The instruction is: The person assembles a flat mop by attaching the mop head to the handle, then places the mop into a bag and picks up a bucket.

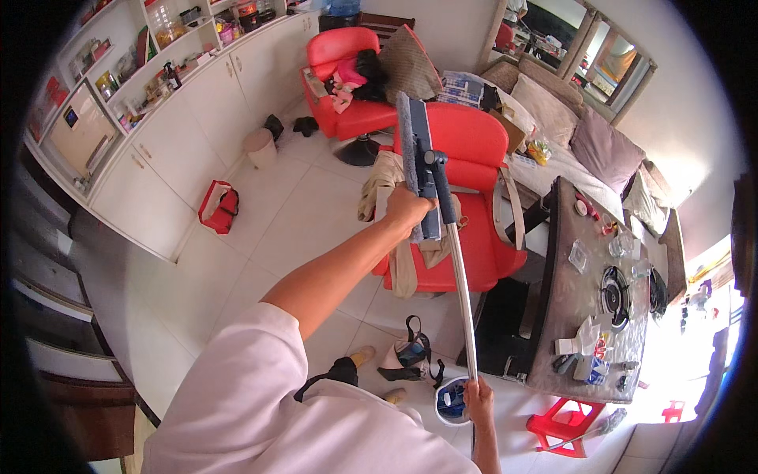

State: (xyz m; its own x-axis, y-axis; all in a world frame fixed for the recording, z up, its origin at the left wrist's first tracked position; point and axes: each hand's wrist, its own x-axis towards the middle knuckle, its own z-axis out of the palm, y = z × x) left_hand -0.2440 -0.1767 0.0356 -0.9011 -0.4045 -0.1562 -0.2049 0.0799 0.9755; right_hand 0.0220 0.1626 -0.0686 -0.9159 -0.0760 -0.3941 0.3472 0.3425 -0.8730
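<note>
My left hand [407, 207] is stretched out ahead of me, gripping the flat mop head [418, 162], which stands on end above my fingers. My right hand [478, 393] is closed around the metal handle [464, 296] low by my body. The pole's long axis runs from my right hand up to my left, over the red chair [474, 197].
</note>
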